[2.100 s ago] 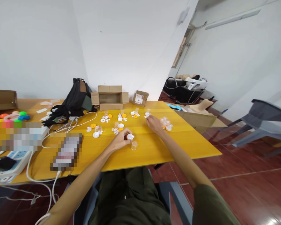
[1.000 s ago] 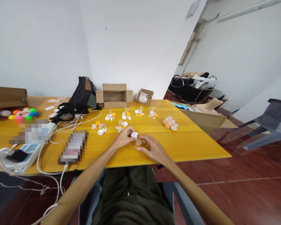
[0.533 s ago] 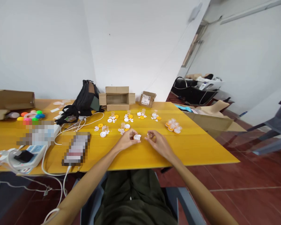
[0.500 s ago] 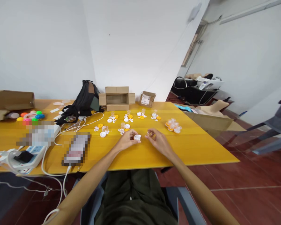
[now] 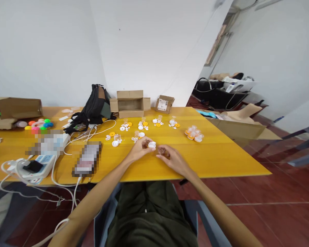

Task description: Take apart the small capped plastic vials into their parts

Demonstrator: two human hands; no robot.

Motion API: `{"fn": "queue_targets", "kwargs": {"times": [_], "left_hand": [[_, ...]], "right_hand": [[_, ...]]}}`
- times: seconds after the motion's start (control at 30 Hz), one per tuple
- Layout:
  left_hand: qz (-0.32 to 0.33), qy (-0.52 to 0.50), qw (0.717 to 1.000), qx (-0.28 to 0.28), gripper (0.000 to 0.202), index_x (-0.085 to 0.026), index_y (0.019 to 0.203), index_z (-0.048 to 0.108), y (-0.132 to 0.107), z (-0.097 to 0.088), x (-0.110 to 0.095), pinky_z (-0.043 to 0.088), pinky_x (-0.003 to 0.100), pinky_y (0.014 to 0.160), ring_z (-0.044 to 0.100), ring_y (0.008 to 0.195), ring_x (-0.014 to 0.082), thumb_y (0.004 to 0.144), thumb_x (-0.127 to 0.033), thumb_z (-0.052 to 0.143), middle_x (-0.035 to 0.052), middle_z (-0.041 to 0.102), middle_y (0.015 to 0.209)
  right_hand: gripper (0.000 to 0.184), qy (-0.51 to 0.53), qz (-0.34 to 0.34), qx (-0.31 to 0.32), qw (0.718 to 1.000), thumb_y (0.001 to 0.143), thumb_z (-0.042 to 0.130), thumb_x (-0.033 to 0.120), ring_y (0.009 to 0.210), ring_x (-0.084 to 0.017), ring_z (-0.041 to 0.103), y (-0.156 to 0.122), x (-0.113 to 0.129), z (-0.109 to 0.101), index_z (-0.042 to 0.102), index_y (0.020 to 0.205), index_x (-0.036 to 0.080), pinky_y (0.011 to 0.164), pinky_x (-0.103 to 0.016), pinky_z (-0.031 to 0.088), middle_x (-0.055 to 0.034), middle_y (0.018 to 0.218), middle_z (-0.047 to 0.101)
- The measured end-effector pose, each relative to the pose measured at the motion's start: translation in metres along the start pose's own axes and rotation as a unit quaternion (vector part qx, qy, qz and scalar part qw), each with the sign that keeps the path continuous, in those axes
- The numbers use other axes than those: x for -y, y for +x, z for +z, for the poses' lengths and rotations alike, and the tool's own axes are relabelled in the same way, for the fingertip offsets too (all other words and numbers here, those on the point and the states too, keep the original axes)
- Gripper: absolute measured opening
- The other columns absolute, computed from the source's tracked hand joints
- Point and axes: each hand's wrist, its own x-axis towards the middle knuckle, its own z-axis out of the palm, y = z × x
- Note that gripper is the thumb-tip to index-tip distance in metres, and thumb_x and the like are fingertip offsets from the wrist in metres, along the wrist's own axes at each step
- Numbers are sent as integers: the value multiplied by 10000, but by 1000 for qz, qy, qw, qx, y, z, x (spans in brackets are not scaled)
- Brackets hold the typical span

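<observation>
My left hand [image 5: 142, 149] is closed in a pinch on a small white plastic piece [image 5: 151, 145]. Facing it across a narrow gap, my right hand [image 5: 174, 160] curls its fingers round a small clear plastic cup [image 5: 161, 150]. Both hands are just above the table, near its front. Beyond my left hand lie small groups of parts: white discs [image 5: 115, 143], orange rings [image 5: 112, 134] and clear cups [image 5: 136, 133]. Further right, several capped clear cups with orange bases [image 5: 194, 133] stand close together.
The yellow table [image 5: 213, 161] ends in front of my lap. At left are a phone [image 5: 87, 159], a power strip [image 5: 47, 159] and loose white cables. A black backpack [image 5: 94, 106], an open cardboard box [image 5: 130, 104] and a smaller box [image 5: 164, 104] stand at the back.
My right hand has come slightly left and lower, closer to the white piece, and the clear cup in it shows more. The left hand still holds the white piece. The view has shifted slightly.
</observation>
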Motion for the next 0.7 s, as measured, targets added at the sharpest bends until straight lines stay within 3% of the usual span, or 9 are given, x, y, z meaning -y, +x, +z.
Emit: {"fn": "queue_targets", "kwargs": {"times": [0.23, 0.47, 0.57, 0.7], "left_hand": [[35, 33, 996, -74, 377, -202, 890, 603, -12, -16, -8, 461, 268, 750, 614, 822, 162, 653, -416, 804, 1, 648, 843], [56, 64, 989, -123, 331, -205, 880, 592, -26, -24, -12, 468, 269, 732, 611, 814, 161, 673, -375, 787, 14, 665, 893], [38, 66, 991, -111, 335, -200, 860, 592, -30, -25, -8, 463, 262, 727, 606, 801, 155, 647, -341, 809, 2, 655, 860], [-16, 67, 997, -29, 333, -189, 812, 594, -37, -24, -3, 456, 252, 674, 557, 690, 127, 608, -310, 827, -29, 614, 751]], "right_hand": [[217, 22, -16, 48, 998, 886, 653, 333, 838, -206, 682, 9, 18, 18, 627, 1081, 243, 810, -352, 551, -41, 960, 723], [213, 2, 0, 2, 1000, 878, 665, 308, 894, -219, 696, 18, 11, 23, 639, 1075, 230, 839, -365, 550, -61, 989, 739], [142, 0, -2, -2, 1000, 879, 651, 278, 856, -212, 692, 20, 9, 24, 644, 1013, 230, 822, -357, 549, -54, 966, 738], [119, -6, -5, 2, 1000, 878, 641, 279, 844, -211, 684, 19, 10, 22, 642, 990, 238, 802, -352, 549, -47, 953, 733]]}}
